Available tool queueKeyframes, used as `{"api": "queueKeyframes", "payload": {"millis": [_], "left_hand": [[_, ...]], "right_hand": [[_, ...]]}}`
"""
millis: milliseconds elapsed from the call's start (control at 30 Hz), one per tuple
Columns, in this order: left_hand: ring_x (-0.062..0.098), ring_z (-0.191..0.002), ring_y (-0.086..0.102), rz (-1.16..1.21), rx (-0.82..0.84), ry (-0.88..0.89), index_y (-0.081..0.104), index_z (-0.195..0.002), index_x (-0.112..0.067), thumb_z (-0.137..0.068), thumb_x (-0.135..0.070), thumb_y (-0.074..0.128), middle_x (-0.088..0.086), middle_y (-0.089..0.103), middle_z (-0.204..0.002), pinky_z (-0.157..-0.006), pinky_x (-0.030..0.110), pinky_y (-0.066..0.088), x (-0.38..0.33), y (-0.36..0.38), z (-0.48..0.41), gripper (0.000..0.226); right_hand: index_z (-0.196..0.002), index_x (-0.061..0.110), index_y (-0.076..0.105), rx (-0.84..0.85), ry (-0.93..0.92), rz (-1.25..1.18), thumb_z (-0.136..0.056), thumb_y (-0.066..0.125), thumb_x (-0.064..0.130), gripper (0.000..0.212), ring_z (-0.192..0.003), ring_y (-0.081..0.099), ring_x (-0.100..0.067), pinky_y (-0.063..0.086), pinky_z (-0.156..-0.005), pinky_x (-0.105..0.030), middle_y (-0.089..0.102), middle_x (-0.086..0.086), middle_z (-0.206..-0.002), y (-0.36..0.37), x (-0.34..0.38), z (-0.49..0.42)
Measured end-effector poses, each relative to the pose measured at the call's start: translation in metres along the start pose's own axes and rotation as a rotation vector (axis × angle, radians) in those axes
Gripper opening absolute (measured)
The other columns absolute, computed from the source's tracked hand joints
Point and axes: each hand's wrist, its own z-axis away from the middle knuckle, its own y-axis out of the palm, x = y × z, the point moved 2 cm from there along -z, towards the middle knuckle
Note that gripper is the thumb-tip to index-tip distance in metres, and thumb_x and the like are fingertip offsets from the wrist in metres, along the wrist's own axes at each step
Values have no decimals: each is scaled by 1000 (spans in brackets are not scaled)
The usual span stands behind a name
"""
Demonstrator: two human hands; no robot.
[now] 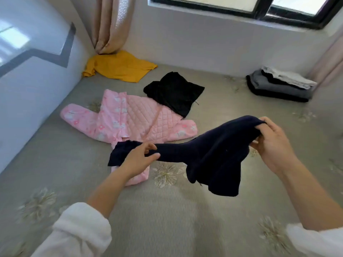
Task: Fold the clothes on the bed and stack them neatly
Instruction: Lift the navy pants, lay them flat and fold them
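The bed (167,219) filled most of the view, with a grey sheet printed in pale flowers. Biggest thing on it was the pink quilted jacket (130,121), spread open left of centre. Behind that, a yellow top (120,66) lay crumpled in the far corner by the curtain, and a black garment (174,91) overlapped the jacket's far edge. The folded stack (282,86) sat well apart, far right by the wall.

The navy garment (213,151) was off the bed, strung between both hands. Its long axis ran from low on the left up to the right, with a loose flap sagging under the right half. The left hand (137,160) had its grip around the narrow end, fingers curled over the cloth with a short tail poking out past it. The right hand (272,143) had its grip bunched on the higher end, fingers curled tight into the fabric.

My guess is the navy piece needs laying out flat before any fold, and the open stretch of bed is straight below it, on the person's side. The stack lies off beyond the right hand, so that hand is the nearer one for stacking.

Hard to tell stuff: I couldn't say if the navy thing was a top or trousers since it's all bunched up. The near part of the jacket was hidden behind the left hand and the cloth, and I couldn't count the pieces in the stack.
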Motion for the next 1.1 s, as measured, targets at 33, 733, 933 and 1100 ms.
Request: {"api": "queueKeyframes", "payload": {"millis": [33,733,933,1100], "left_hand": [[10,-117,51,-17,124,-12,54,-121,-29,-85,-38,66,-7,54,-127,-96,27,42,-13,13,5,40],[-12,-76,57,199,280,202,62,-100,-19,-98,-28,50,-11,63,-88,-73,14,45,-171,254,92,15],[16,-77,63,198,99,166,68,-95,-5,-99,-29,46,8,68,-84,-71,30,47,-229,206,81,32],[18,-95,68,432,126,76,70,-97,-12,-96,-30,51,5,74,-98,-85,32,53,-280,165,86,26]], "right_hand": [[-72,19,52,16,-22,-4,-97,39,8,31,-62,42,-11,41,-57,-24,45,2,-66,1,12,6],[-93,17,66,-10,-107,-393,-98,41,16,26,-71,63,-8,50,-60,-20,69,4,-79,-174,84,34],[-84,22,58,-240,6,-181,-96,47,20,17,-63,55,-10,45,-55,-24,58,5,-71,-261,66,19],[-92,14,59,-329,87,76,-96,49,22,13,-75,58,-20,44,-68,-33,60,-5,-82,-298,24,15]]}}
